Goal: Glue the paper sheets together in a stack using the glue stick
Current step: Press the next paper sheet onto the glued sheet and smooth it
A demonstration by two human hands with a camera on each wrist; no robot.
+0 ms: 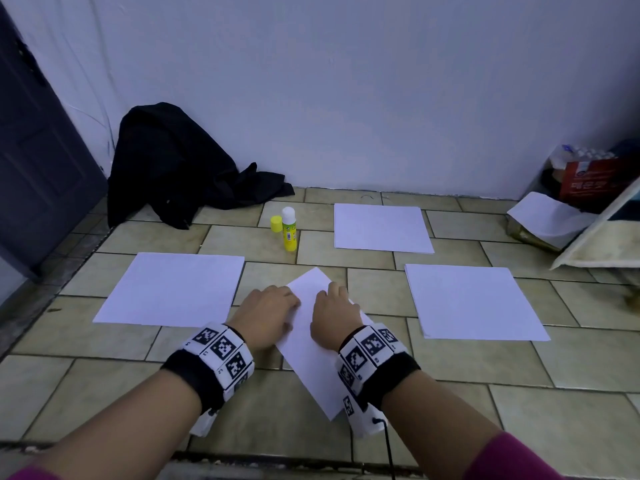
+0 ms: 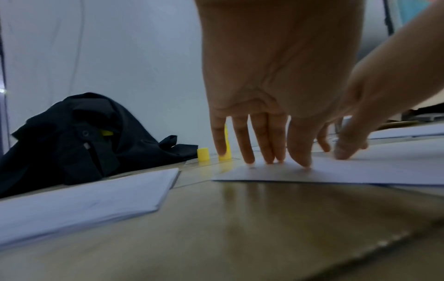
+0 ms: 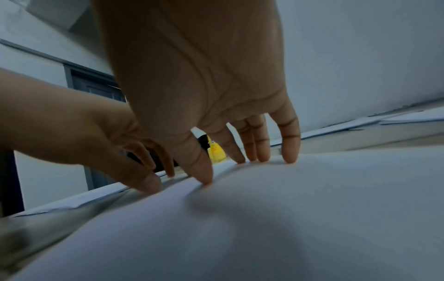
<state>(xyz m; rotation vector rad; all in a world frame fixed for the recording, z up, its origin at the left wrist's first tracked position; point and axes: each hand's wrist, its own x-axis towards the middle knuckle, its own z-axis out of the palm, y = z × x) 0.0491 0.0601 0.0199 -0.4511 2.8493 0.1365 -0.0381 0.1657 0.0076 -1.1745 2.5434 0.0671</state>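
Here the angled sheet [image 1: 311, 327] serves as landmark; both hands bear down on it with straight, spread fingers, gripping nothing — the left hand [image 1: 266, 315] at its left edge, the right hand [image 1: 334, 311] on its middle, probably to flatten it onto glue or steady it. Beyond its far corner stands the glue stick [image 1: 289, 230], upright and uncapped, its yellow cap [image 1: 276, 224] just beside it, likely kept ready for another pass. Three other paper stacks lie apart from it: one to its left [image 1: 173, 289], one to its right [image 1: 474, 303], one beyond that [image 1: 381, 228]. All rest on a tiled floor [image 1: 450, 403] — beige, dark-grouted; a pale wall [image 1: 346, 91] rises behind, with a black garment [image 1: 173, 168] heaped at its foot, beyond the landmark's left.
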